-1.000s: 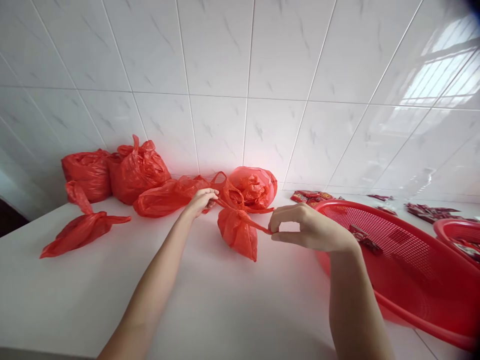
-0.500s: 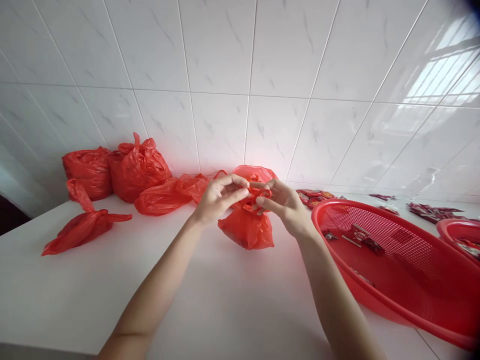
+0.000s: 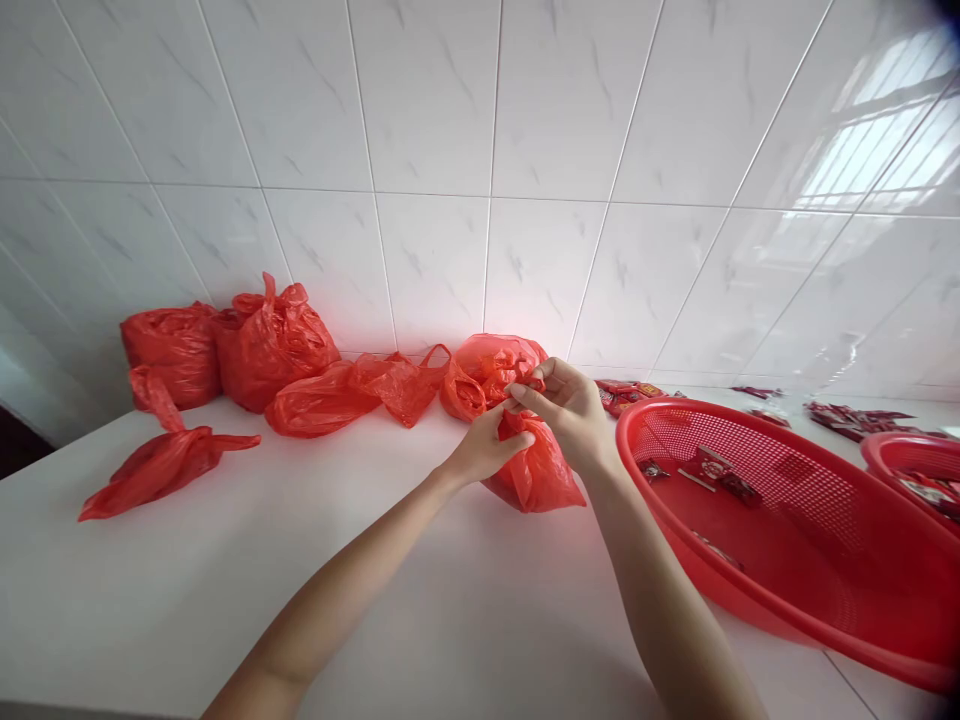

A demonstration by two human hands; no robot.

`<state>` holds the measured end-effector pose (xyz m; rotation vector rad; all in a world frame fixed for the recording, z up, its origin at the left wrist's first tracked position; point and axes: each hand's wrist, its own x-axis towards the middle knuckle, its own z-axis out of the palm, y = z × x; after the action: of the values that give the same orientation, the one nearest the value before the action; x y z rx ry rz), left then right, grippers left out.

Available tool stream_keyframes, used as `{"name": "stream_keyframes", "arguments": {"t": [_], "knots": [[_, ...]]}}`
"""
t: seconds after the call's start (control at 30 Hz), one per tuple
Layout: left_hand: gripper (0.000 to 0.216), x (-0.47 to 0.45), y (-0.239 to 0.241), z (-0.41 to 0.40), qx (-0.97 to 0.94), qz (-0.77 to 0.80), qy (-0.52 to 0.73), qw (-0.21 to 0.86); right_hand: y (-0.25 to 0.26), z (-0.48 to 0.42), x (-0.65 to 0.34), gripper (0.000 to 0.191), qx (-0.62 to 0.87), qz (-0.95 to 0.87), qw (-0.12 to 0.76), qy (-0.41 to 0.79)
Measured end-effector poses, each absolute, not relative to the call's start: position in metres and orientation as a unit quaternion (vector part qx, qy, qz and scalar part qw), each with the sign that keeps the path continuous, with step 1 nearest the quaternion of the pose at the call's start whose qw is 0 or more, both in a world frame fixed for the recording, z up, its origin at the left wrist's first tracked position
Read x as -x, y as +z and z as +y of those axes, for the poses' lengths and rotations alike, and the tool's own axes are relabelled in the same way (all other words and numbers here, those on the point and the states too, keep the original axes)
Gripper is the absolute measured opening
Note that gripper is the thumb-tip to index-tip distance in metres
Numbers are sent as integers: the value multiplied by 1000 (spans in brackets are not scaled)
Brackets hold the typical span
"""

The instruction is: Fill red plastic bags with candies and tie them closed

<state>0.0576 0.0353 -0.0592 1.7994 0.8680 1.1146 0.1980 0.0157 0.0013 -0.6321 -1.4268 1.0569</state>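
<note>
- Tying is well along, we judge: three knotted bags (image 3: 161, 460) (image 3: 274, 345) (image 3: 172, 350) lie at the far left of the surface (image 3: 375, 600), and two more red bags (image 3: 330, 395) (image 3: 495, 360) rest by the wall.
- The small bag (image 3: 544, 478) sits filled on the surface just left of the big basket (image 3: 825, 520), its neck gathered up between the hands.
- Its knot is not plainly done. The fingers hide it, so we cannot tell whether it is pulled tight.
- What looks left: a few packets (image 3: 712, 470) in the basket, and more packets (image 3: 855, 420) loose by the wall.
- The left hand (image 3: 487, 450) is closed around the bag's neck from below, with the fingers curled in.
- The right hand (image 3: 574, 405) is above it, with thumb and forefinger pinched on the twisted top and the other fingers half curled.
- Both hands touch only the small bag, and they are close enough to touch each other.
</note>
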Motion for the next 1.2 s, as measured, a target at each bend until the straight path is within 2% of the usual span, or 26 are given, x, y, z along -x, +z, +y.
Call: {"name": "stream_keyframes", "arguments": {"t": [0.07, 0.27, 0.77, 0.9, 1.03, 1.2], "knots": [[6, -59, -69, 42, -714, 359, 428, 422, 1, 18, -202, 32, 280, -603, 601, 443], [13, -54, -84, 51, -727, 343, 400, 440, -2, 24, -204, 34, 296, -586, 601, 455], [19, -35, -96, 68, -747, 364, 345, 436, -7, 26, -199, 25, 328, -639, 526, 455], [6, -33, -85, 64, -745, 339, 356, 451, -5, 24, -199, 23, 311, -637, 530, 466], [24, -36, -70, 56, -731, 315, 412, 443, -1, 21, -200, 22, 292, -641, 541, 459], [43, -34, -57, 49, -739, 348, 403, 413, 0, 22, -207, 30, 296, -641, 549, 447]]}}
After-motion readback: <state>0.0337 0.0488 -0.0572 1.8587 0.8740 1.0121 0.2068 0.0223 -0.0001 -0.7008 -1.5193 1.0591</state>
